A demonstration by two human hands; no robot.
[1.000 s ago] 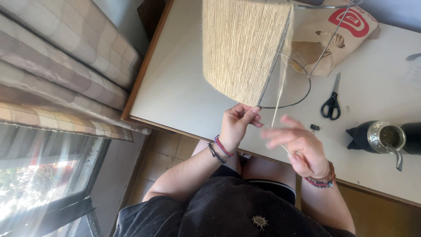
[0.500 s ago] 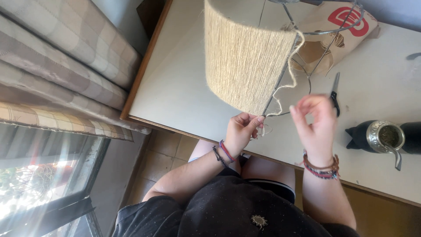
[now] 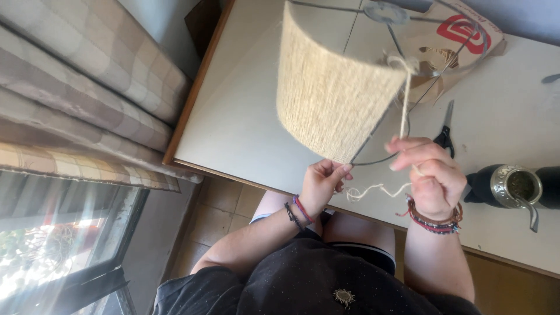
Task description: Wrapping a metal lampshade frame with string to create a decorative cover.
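A wire lampshade frame, partly wrapped in beige twine (image 3: 332,99), is held tilted above the white table (image 3: 245,116). My left hand (image 3: 324,184) pinches the frame's lower ring at the edge of the wrapped part. My right hand (image 3: 429,178) is closed on a strand of twine (image 3: 403,99) that runs up to the upper ring; a loose end (image 3: 373,189) trails between my hands. Bare wire struts show on the right half of the frame.
Black-handled scissors (image 3: 444,131) lie on the table behind my right hand. A black cup with a metal rim and straw (image 3: 513,186) stands at the right. A brown paper bag (image 3: 461,41) lies at the back. Checked curtains (image 3: 76,99) hang at the left.
The shade has been tilted and turned, showing its top ring. My right hand has pulled the twine down from the upper ring and moved lower right. My left hand stays on the lower ring.
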